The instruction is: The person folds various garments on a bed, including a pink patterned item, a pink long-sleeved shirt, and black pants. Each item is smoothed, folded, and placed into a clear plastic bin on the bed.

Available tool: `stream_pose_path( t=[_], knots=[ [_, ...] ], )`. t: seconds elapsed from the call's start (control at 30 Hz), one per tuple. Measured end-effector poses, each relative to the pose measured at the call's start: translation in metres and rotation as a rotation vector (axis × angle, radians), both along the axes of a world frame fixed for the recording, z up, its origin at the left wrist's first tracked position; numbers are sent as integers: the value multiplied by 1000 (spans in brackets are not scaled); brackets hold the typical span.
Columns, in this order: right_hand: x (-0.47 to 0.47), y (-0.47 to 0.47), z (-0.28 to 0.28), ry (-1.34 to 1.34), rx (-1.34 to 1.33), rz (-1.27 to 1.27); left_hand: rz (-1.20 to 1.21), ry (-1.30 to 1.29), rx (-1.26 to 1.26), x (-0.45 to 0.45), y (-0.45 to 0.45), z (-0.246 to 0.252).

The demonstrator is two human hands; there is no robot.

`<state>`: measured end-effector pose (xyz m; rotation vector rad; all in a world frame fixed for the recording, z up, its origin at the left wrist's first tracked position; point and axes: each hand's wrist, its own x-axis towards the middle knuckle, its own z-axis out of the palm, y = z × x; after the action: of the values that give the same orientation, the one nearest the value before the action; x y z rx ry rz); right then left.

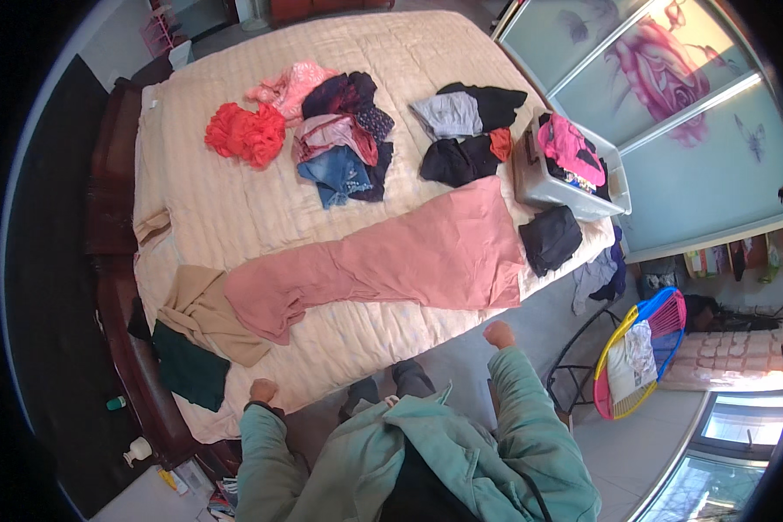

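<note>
A long dusty-pink garment or cloth (pixel 391 254) is spread lengthwise along the near side of the bed. My right hand (pixel 500 334) is curled beyond the mattress edge, just below the cloth's wide right end and apart from it. Over the near edge of the quilted bed cover (pixel 339 359), my left hand (pixel 263 391) is also curled, with nothing visible in it. Close to it lie a folded dark green garment (pixel 190 365) and a beige garment (pixel 199 303), whose upper part meets the pink cloth's left end. A folded black garment (pixel 551 240) rests past the right end.
A translucent plastic bin (pixel 564 196) full of clothes stands at the bed's right edge. Farther back are a red garment (pixel 246 135), a heap with denim shorts (pixel 336 175), and grey (pixel 449 114) and black clothes. On the right stands a colourful corded chair (pixel 639 352).
</note>
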<state>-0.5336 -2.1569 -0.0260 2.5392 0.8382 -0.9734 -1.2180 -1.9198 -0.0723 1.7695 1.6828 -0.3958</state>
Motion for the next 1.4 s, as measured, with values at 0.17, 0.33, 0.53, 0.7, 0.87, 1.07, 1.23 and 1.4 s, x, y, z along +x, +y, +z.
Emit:
stream_pose_path(
  t=[0.17, 0.33, 0.53, 0.7, 0.87, 1.07, 1.23, 1.4],
  knots=[
    [21, -30, -72, 72, 34, 97, 253, -84, -66, 54, -40, -9],
    [37, -17, -89, 125, 206, -435, 292, -295, -106, 151, -41, -12],
    [41, 31, -54, -162, 531, -640, 27, -439, -123, 308, -40, 5],
    [59, 68, -44, -12, 461, -193, -172, -484, -227, 404, -49, 15],
    [79, 34, -98, -64, 235, -710, -253, -524, -214, 431, -47, 25],
    [104, -74, -135, 53, -106, -802, -166, -398, -167, 390, -19, 26],
    [97, -33, -67, -266, 253, -1179, -78, -362, -149, 347, -12, 0],
    [79, 54, -25, -222, 775, -544, -9, -458, -132, 341, -30, -26]
  ],
)
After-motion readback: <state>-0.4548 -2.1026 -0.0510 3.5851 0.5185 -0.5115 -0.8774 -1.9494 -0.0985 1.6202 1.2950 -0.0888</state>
